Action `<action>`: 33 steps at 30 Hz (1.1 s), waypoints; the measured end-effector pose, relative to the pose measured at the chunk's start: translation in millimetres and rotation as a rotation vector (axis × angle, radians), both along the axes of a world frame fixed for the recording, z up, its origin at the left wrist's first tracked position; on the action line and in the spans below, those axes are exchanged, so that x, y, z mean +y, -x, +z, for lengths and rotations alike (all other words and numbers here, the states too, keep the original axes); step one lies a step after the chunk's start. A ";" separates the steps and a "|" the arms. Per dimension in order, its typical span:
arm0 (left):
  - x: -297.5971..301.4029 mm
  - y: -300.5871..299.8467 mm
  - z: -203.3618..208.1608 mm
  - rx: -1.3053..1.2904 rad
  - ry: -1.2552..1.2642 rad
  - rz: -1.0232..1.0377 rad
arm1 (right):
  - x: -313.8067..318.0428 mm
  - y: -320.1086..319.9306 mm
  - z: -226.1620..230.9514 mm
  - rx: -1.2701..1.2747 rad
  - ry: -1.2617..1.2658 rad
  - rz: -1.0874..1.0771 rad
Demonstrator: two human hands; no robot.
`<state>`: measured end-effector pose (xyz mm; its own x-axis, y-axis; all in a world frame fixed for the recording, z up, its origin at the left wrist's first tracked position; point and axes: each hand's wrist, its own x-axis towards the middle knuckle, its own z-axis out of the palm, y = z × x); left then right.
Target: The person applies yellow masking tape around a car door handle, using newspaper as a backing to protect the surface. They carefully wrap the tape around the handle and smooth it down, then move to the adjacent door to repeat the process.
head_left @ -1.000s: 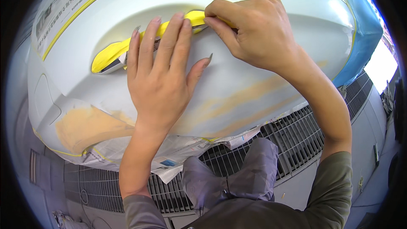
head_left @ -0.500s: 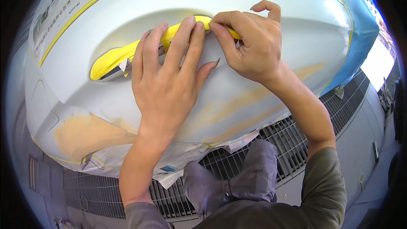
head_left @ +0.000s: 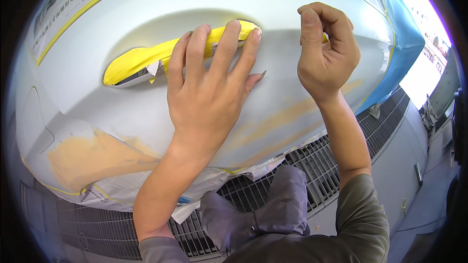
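Note:
Yellow masking tape (head_left: 136,61) covers most of a long slanted opening in the pale grey, primed car bumper (head_left: 282,68). My left hand (head_left: 207,92) lies over it, fingers spread, with the fingertips on the tape along the upper edge. A small torn paper flap (head_left: 155,68) sticks out below the tape, left of my fingers. To the right, my right hand (head_left: 331,51) is raised off the bumper in a closed pinch. A bit of yellow tape (head_left: 325,38) shows among its fingers; the rest is hidden.
Printed masking paper (head_left: 63,7) edged with yellow tape lines the top of the bumper. Blue sheeting (head_left: 402,53) wraps its right end. Tan filler patches (head_left: 97,158) mark the lower surface. Below are hanging newspaper (head_left: 124,187), a floor grating (head_left: 312,170) and my knees.
My right hand has left the right end of the taped opening and moved rightward. My left hand has slid slightly right along the tape. The whole view has shifted a little.

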<state>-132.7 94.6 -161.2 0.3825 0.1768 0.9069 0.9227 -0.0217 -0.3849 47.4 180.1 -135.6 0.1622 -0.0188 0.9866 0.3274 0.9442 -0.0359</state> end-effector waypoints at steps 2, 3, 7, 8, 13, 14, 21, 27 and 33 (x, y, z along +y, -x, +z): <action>1.5 -1.5 -0.4 -0.015 0.009 -0.011 | -0.6 -1.8 0.4 -0.063 0.000 0.007; 1.3 -1.9 -0.8 -0.015 0.006 -0.014 | -1.1 -4.0 1.1 -0.113 0.012 0.040; -12.8 5.7 1.1 -0.037 0.123 0.060 | -5.8 -5.2 1.7 -0.214 -0.012 -0.030; -20.4 10.3 1.5 -0.026 0.150 0.101 | -6.6 -4.4 2.3 -0.258 -0.014 -0.083; -60.5 41.8 -0.1 -0.067 0.220 0.331 | 0.8 7.9 8.0 -0.373 -0.090 -0.315; -64.3 49.5 -1.1 -0.084 0.228 0.342 | 3.4 8.8 9.0 -0.376 -0.077 -0.330; -85.5 78.8 -18.5 -0.192 0.129 0.294 | -3.6 1.9 4.0 -0.449 -0.174 -0.134; -87.0 38.7 -34.8 -0.470 0.181 -0.526 | -51.3 10.2 -11.2 -0.832 -0.285 0.190; -92.4 44.7 -30.5 -0.560 0.116 -0.619 | -75.3 31.6 0.1 -0.840 -0.308 0.173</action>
